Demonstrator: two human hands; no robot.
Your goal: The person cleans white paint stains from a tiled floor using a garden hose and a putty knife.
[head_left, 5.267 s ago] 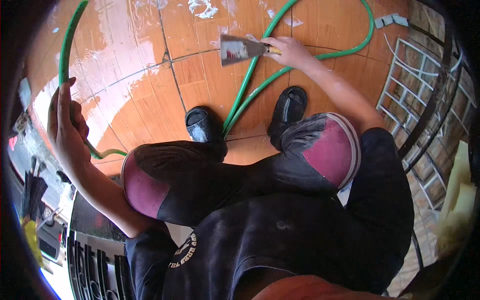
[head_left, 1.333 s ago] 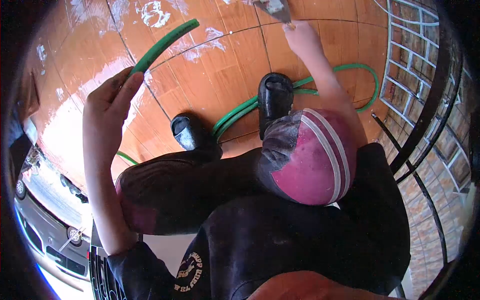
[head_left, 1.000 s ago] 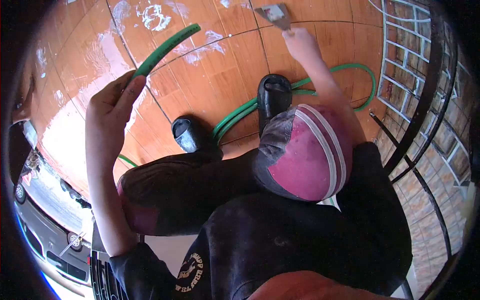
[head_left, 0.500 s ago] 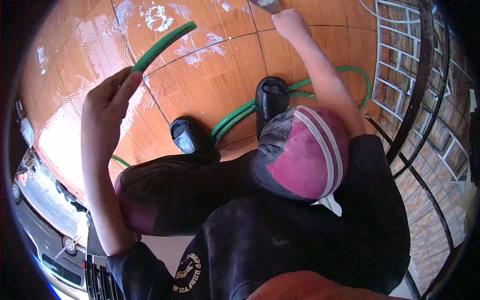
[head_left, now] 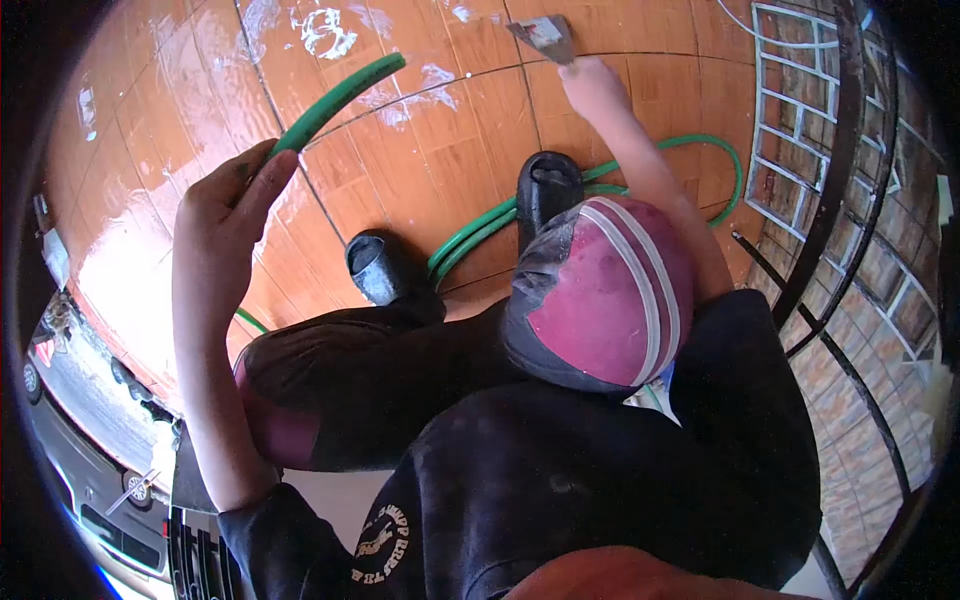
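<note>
My left hand (head_left: 225, 205) is closed round a green hose (head_left: 335, 105), whose cut end points up and to the right over the wet tiled floor (head_left: 440, 145). Clear water seems to run from that end, though it is hard to make out. In my right hand (head_left: 597, 88) is a putty knife (head_left: 545, 40) with a broad metal blade, held low over the tiles; its handle is hidden in my fist. White smears (head_left: 328, 35) mark the floor between the hose end and the blade.
Both my feet wear black slippers (head_left: 378, 267). Behind them a loop of the hose (head_left: 740, 170) lies on the floor. To the right stand a dark metal frame (head_left: 835, 150) and a white grid rack (head_left: 795, 130). A grey car (head_left: 95, 480) is outside at lower left.
My right hand has drawn slightly down and toward me, bringing the putty knife's blade fully into view. My left hand and the hose have shifted a little to the right.
</note>
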